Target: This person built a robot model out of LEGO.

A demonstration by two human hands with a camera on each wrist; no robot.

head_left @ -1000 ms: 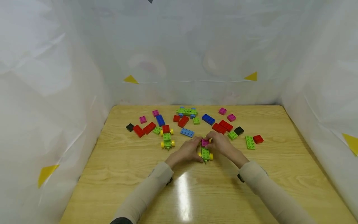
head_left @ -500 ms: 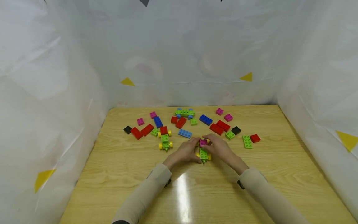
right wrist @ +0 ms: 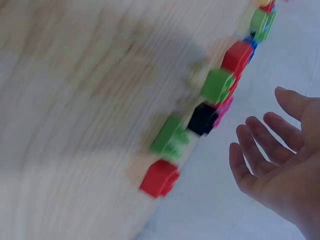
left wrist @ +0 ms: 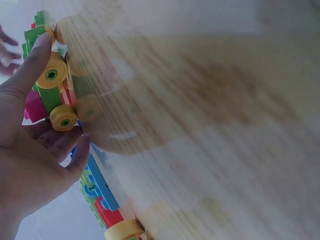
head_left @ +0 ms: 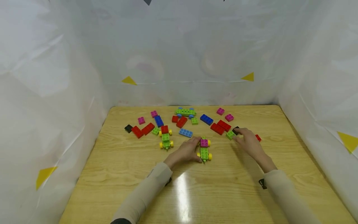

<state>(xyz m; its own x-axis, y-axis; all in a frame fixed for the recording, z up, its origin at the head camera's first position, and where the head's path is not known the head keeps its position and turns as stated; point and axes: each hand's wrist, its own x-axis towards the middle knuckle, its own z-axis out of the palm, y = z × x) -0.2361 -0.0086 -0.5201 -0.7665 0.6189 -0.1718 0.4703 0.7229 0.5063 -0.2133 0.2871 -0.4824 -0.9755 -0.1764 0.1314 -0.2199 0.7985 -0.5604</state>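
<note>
My left hand (head_left: 185, 151) holds a green toy car base (head_left: 204, 154) with yellow wheels by its left side, thumb at the near end and fingers at the far end. A magenta brick (head_left: 204, 143) sits on the far part of that base. In the left wrist view the thumb lies along the car's wheels (left wrist: 51, 75). My right hand (head_left: 250, 141), fingers spread and loosely bent, hovers over a black brick (head_left: 236, 129) and a small green brick (head_left: 230, 135). The right wrist view shows the hand (right wrist: 280, 155) above the bricks with nothing in its fingers.
A second yellow-wheeled car (head_left: 166, 140) with a red brick stands to the left. A light blue brick (head_left: 185, 133) lies ahead of my left hand. Farther back are a blue-wheeled green base (head_left: 185, 112) and several loose bricks. A red brick (right wrist: 159, 178) lies beyond a longer green brick (right wrist: 170, 137).
My right hand has let go of the magenta brick, which stays on the car base, and has moved right to the black and green bricks. The left hand keeps its hold.
</note>
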